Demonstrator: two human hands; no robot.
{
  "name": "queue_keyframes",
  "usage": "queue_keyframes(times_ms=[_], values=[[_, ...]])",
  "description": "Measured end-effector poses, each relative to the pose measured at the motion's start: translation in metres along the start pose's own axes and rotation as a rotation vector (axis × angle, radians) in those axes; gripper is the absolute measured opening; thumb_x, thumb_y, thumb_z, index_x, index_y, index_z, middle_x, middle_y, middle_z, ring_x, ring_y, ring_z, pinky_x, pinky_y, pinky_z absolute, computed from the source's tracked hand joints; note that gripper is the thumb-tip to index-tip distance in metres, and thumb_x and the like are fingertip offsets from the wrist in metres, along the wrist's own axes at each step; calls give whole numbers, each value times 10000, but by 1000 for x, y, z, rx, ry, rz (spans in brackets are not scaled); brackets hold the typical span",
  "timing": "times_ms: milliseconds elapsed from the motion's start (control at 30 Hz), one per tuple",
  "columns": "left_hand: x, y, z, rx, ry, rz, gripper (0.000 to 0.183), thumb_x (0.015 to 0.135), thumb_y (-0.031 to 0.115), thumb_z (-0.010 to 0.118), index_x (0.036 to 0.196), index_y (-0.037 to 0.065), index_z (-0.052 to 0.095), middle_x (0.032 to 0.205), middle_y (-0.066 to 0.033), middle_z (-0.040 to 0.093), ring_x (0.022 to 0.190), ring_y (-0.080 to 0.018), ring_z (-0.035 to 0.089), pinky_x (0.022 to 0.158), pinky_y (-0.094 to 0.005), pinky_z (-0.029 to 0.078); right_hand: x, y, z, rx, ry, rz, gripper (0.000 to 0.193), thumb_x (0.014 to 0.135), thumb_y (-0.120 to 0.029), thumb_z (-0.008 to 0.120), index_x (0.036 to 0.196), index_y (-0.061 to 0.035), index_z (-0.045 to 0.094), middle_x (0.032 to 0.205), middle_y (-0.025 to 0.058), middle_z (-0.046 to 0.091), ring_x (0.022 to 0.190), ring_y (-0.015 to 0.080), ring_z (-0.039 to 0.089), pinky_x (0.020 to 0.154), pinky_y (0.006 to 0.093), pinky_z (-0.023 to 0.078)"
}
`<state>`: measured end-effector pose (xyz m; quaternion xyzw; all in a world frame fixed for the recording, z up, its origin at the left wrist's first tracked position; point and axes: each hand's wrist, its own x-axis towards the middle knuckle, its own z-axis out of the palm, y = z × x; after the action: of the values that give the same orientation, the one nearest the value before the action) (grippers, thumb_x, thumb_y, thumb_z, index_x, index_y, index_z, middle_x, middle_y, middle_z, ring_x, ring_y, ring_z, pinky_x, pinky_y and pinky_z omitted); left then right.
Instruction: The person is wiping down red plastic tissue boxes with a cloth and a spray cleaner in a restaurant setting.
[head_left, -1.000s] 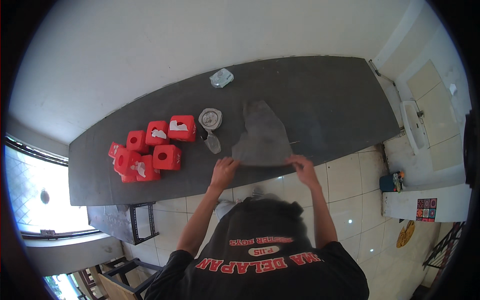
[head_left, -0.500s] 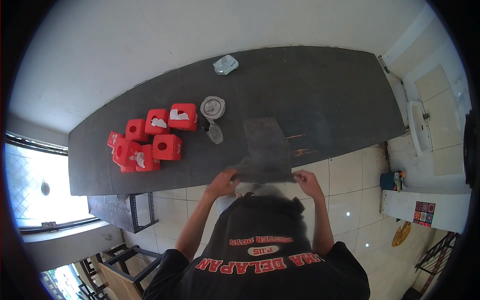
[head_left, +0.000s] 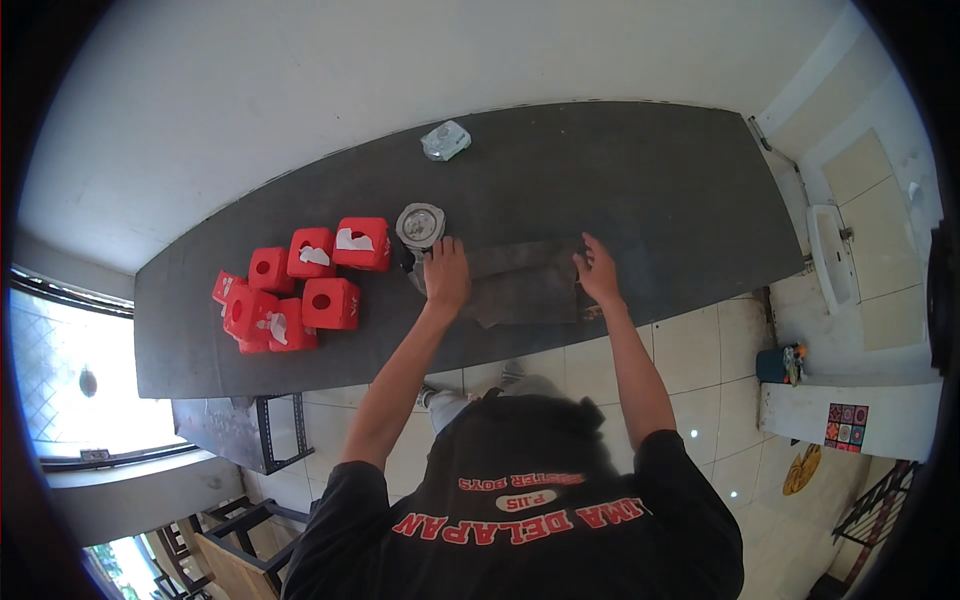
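Note:
A dark grey cloth point(head_left: 530, 295) lies on the dark tabletop in front of me, with a fold line running across it. At its left end rests my left hand point(head_left: 447, 275), fingers stretched forward and holding nothing that I can see. My right hand point(head_left: 597, 272) is at the cloth's far right corner, its thumb and fingers apart. Just beyond my left hand stands a round clear container point(head_left: 420, 225). A small black object point(head_left: 406, 260) beside it is partly visible, and the clear piece near it is mostly hidden by my left hand.
Several red tissue boxes point(head_left: 330, 303) are grouped on the left of the dark table point(head_left: 640, 180). A pale plastic-wrapped packet point(head_left: 446, 141) lies near the back wall. The table's front edge curves close to me, and a white sink point(head_left: 832, 258) is at the right.
Both hands have moved forward from the table's front edge. The cloth's near part has been carried away from me and folded over onto the table, and both hands have loosened from its edge.

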<state>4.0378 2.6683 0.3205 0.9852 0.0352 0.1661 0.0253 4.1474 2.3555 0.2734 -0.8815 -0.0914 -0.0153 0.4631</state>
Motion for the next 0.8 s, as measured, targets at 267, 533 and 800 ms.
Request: queue_keyframes(times_ms=[267, 533, 800], values=[[-112, 14, 25, -338, -402, 24, 336, 892, 241, 758, 1192, 106, 686, 1225, -107, 613, 1195, -337, 589, 948, -510, 544, -108, 15, 2, -223, -313, -239, 292, 895, -112, 767, 1185, -84, 781, 1398, 141, 666, 1336, 385, 586, 1163, 495, 463], [-109, 13, 53, -204, -268, 75, 271, 901, 238, 789, 1136, 135, 703, 1202, -73, 624, 1169, -322, 594, 994, -499, 510, -103, 27, 8, -292, -193, -303, 170, 950, -92, 740, 1114, -72, 778, 1345, 94, 713, 1298, 353, 605, 1103, 511, 479], [-64, 17, -28, -757, 197, -14, 134, 936, 20, 668, 1070, 23, 666, 1078, -147, 761, 1021, -350, 719, 887, -456, 544, -64, -48, -34, -72, -47, -279, 108, 1021, -91, 702, 1110, -60, 754, 1186, 87, 777, 1117, 285, 706, 1015, 427, 508]])
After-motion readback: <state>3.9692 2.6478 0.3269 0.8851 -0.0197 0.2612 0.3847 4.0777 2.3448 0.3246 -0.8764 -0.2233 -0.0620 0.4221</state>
